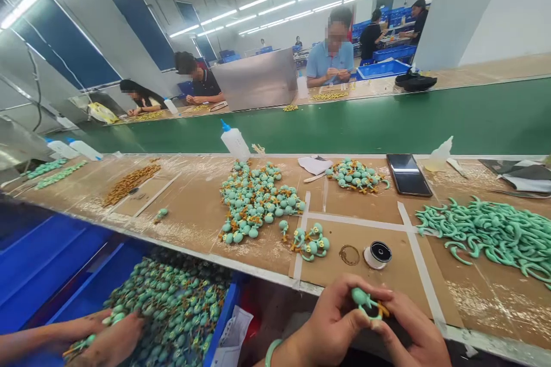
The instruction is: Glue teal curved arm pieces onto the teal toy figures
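Observation:
Both my hands are at the bottom middle, close to the table's near edge. My left hand [333,321], with a pale green bracelet on the wrist, pinches a small green toy figure [365,301] with orange bits. My right hand [413,330] closes on the same figure from the right, fingers bent around its lower part. Just beyond my hands on the cardboard lie a few finished green figures [310,241] and a small round white pot [377,254].
A large heap of green figures [257,198] covers the table's middle, with a smaller heap [355,174] behind and green curved tails [495,232] at right. A phone [408,174] and glue bottle [235,140] stand further back. A co-worker's hands [107,338] dig in a blue bin [219,321]. Several people sit beyond the green conveyor [344,123].

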A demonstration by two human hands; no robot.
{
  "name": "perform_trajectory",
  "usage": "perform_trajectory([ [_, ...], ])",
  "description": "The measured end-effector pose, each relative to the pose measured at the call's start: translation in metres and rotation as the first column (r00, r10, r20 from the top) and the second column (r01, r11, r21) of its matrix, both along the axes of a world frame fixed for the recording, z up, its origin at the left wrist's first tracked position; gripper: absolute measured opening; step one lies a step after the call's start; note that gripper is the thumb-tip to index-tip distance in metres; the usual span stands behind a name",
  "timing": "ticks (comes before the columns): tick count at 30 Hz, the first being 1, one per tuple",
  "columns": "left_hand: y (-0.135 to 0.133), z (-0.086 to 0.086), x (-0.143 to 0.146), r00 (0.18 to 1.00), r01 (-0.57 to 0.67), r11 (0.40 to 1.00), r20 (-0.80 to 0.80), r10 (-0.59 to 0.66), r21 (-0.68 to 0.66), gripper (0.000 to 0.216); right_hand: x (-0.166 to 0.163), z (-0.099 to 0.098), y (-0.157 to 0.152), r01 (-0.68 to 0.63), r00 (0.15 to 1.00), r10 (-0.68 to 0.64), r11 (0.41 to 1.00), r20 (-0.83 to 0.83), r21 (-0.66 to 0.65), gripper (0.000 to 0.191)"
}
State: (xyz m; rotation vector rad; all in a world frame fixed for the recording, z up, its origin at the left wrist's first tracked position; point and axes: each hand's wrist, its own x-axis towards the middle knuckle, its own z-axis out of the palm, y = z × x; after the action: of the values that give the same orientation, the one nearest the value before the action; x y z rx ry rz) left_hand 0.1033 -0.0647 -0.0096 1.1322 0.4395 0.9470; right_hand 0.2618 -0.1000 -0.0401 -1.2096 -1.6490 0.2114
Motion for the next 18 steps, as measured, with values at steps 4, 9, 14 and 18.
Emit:
perform_trajectory([
  [4,-0.004,-0.004,0.001,1.000,-0.012,1.000,0.018,0.012,0.012,0.033,0.003,-0.008,-0.004,0.009,0.998,-0.009,1.000,0.061,0.002,0.031],
  [9,-0.006,-0.001,-0.001,0.999,-0.041,0.999,-0.011,0.041,0.005,0.037,0.002,-0.010,-0.002,0.010,0.997,-0.012,1.000,0.072,0.021,0.032],
  [14,-0.007,0.000,-0.001,0.999,-0.041,0.999,-0.026,0.041,0.006,0.036,0.000,-0.009,0.000,-0.017,0.998,0.016,1.000,0.059,0.014,0.031],
  [18,-0.007,0.002,-0.001,0.997,-0.054,0.998,-0.060,0.055,0.007,0.036,0.005,-0.018,-0.001,-0.031,0.997,0.031,1.000,0.068,-0.005,0.031],
])
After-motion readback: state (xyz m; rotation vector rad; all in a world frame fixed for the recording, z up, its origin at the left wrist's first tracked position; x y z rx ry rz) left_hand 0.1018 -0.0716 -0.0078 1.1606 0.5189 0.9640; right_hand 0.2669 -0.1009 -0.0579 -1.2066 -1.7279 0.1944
